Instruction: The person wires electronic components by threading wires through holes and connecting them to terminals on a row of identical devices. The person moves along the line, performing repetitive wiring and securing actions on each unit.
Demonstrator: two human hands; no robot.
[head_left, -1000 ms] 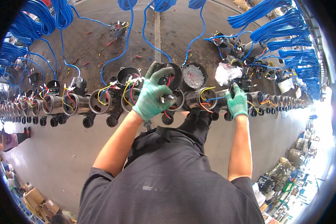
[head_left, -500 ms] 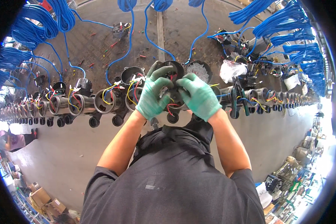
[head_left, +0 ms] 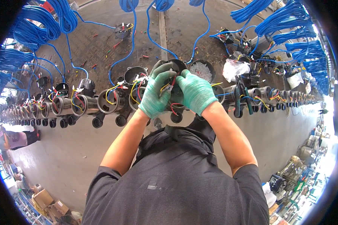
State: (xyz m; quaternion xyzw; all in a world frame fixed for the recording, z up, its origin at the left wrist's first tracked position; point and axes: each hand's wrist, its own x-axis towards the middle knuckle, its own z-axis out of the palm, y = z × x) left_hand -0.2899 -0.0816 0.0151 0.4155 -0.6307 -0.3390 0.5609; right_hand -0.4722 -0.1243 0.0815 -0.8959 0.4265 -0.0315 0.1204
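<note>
My left hand (head_left: pixel 157 92), in a green glove, is closed with its fingers and thumb around thin wires (head_left: pixel 172 83), red and yellow, with a pale end. My right hand (head_left: pixel 196 91), gloved the same, pinches in beside it at the top of these wires; its fingertips are partly hidden. Behind the hands stands a round black housing (head_left: pixel 178 64) with a blue cable (head_left: pixel 159 45) running up from it. Below the hands, a red wire (head_left: pixel 174 109) sticks out of a dark cylindrical casing, mostly covered by the hands.
A long row of dark cylinders (head_left: pixel 87 105) with coloured wires lines the bench edge. A bowl of small clear parts (head_left: pixel 202 71), an open black cup (head_left: pixel 134 75), green-handled pliers (head_left: pixel 242 98) and a plastic bag (head_left: pixel 234 69) lie around. Coiled blue cables (head_left: pixel 289 22) hang at both sides.
My right hand has turned and drawn its fingers in closer to the left hand. My left hand has tilted slightly, and the red and yellow wires between them show more.
</note>
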